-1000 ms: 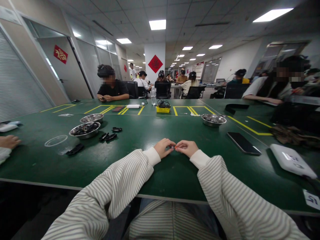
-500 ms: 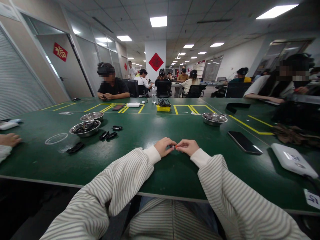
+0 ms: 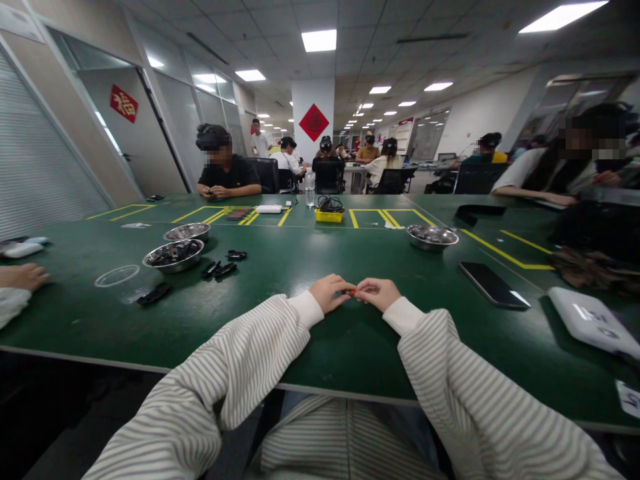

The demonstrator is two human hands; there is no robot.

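My left hand and my right hand meet fingertip to fingertip just above the green table. Between them is a small orange-red piece, mostly covered by the fingers; its kind is too small to tell. The right thumb and fingers pinch it from one side. On the other side the left fingers are closed around its end, where a dark part showed a moment ago. Off to the left lie several black plastic parts, near a steel bowl filled with similar dark parts.
A second steel bowl stands behind the first. To the right are another steel bowl, a phone and a white box-shaped device. A clear plastic cup lies at left, near another person's hand. A yellow basket holds cables.
My hands have drawn slightly closer together, and less of the small piece shows between the fingers. The whole view has shifted a little; the table items stay in place.
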